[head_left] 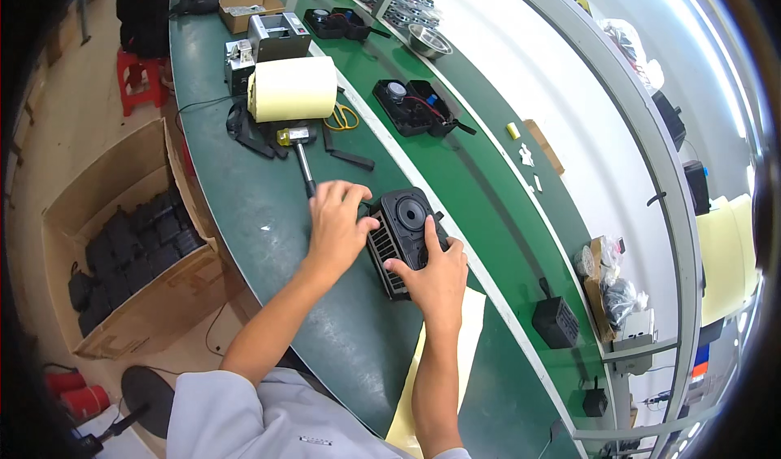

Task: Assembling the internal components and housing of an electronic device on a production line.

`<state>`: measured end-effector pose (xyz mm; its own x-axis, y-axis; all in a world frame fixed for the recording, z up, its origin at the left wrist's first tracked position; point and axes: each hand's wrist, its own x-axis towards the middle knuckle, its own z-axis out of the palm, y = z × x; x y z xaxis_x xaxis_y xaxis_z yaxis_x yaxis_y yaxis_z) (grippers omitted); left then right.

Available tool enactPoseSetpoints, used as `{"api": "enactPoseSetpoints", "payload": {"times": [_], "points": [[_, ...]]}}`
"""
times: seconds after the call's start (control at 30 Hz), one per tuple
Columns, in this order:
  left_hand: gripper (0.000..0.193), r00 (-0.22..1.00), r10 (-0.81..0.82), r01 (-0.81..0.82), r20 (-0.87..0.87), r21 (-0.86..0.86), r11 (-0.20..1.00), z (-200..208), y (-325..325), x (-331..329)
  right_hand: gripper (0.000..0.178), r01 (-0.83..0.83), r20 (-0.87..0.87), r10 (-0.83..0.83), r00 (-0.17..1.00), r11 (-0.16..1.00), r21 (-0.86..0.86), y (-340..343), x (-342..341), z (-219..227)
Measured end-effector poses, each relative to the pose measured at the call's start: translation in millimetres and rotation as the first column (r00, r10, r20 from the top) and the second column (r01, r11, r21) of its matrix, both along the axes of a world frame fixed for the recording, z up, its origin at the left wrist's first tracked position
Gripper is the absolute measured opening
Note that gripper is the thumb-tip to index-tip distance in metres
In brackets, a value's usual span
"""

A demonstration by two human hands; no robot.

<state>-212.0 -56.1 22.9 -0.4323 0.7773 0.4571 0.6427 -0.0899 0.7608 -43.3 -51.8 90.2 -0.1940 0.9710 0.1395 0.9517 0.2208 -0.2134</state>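
A black box-shaped speaker [399,239] with a round driver and a slatted side lies tilted on the green table before me. My right hand [439,280] grips its near part, thumb on the slatted side and index finger stretched beside the driver. At the far left corner, the thumb and curved fingers of my left hand [335,225] close around the speaker's edge. A small dark part shows between them; what it is, I cannot make out. Just beyond the left hand lies a mallet [303,154] with a yellowish head, its handle end near my fingers.
Beyond stand a yellow paper roll [293,89] and yellow-handled scissors [342,118]. An opened speaker housing [415,107] and a closed black speaker [556,322] rest on the green strip at right. A carton [134,321] of black parts is on the floor at left. Yellow paper [470,329] lies under my right forearm.
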Motion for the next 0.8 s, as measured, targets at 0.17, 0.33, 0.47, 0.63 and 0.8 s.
{"api": "enactPoseSetpoints", "payload": {"times": [0.17,0.33,0.47,0.63,0.8], "points": [[0.041,0.963,-0.022,0.039,-0.269,0.056,0.998,-10,11,-26,0.102,-0.031,0.011,0.031,0.999,0.999,0.014,2,5,-3],[0.017,0.884,-0.237,0.285,-0.403,0.062,0.956,-18,25,-42,0.102,-0.057,0.009,0.057,0.998,0.998,-0.021,7,13,-6],[0.011,0.866,-0.246,0.321,-0.435,0.108,0.941,-22,27,-43,0.101,-0.150,0.002,0.150,0.989,0.989,-0.011,11,18,-7],[0.011,0.879,-0.264,0.335,-0.396,0.121,0.934,-26,28,-41,0.098,-0.253,0.011,0.253,0.967,0.967,0.013,4,11,-15],[0.013,0.871,-0.283,0.366,-0.401,0.148,0.919,-24,28,-45,0.087,-0.244,0.172,0.229,0.958,0.967,0.073,-1,-4,-18]]}}
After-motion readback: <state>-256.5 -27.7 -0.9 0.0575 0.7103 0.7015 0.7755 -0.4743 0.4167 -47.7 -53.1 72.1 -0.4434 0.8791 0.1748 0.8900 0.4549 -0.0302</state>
